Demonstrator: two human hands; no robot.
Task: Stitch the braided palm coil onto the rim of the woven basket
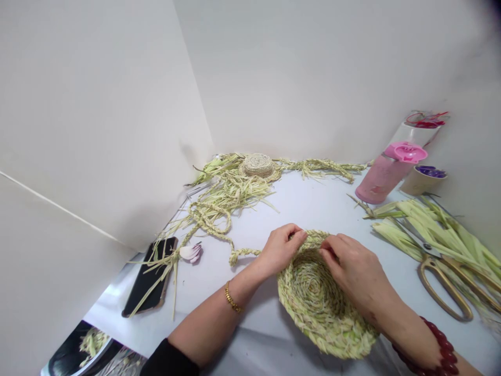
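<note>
A round piece of coiled, braided green husk (313, 284), shaped like a shallow bowl or hat, is tilted on the white table in front of me. My left hand (282, 248) pinches its far rim from the left, fingers closed on the braid. Close by on the right, my right hand (350, 263) also has its fingers closed at the rim, palm over the inner side. From beside my left hand a long braided cord (211, 224) loops away to the left, ending in loose strands over a black phone (151, 277).
A small woven hat (258, 166) sits among loose husk strips at the back. Scissors (446, 271) lie on green husks (442, 230) at right, near a pink bottle (381, 177) and a beige cup (420, 183). A garlic bulb (190, 253) lies beside the phone.
</note>
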